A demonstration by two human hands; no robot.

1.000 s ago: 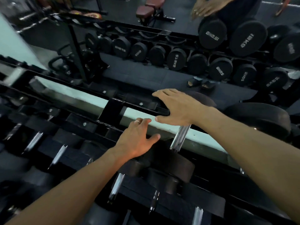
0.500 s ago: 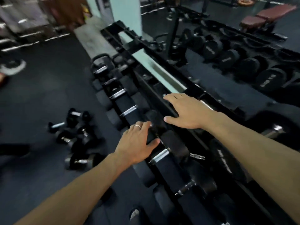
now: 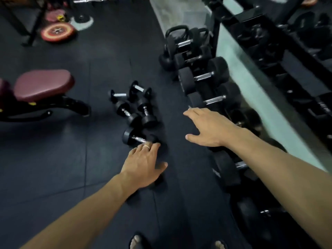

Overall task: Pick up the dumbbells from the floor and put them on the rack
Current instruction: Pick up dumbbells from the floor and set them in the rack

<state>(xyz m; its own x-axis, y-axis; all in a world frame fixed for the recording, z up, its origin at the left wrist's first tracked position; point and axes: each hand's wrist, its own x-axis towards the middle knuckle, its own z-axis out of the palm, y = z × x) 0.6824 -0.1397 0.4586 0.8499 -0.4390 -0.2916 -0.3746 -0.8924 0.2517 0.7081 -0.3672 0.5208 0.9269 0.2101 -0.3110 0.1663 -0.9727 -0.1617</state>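
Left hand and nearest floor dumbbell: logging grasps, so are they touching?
Cannot tell. In the head view, left hand fingertips overlap the nearest dumbbell, but height is unreadable.

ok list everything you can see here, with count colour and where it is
small black dumbbells with chrome handles: five, black, clustered on the floor mid-frame
black rubber floor: one, dark, under everything
long black dumbbell rack: one, black, right side, loaded with larger dumbbells
black kettlebell: at least one, black, by the rack's far end
maroon padded bench: one, maroon on black frame, left
red round weight plate: one, red, top left
left hand: one, open, ring on a finger, near the closest dumbbell
right hand: one, open, beside the rack
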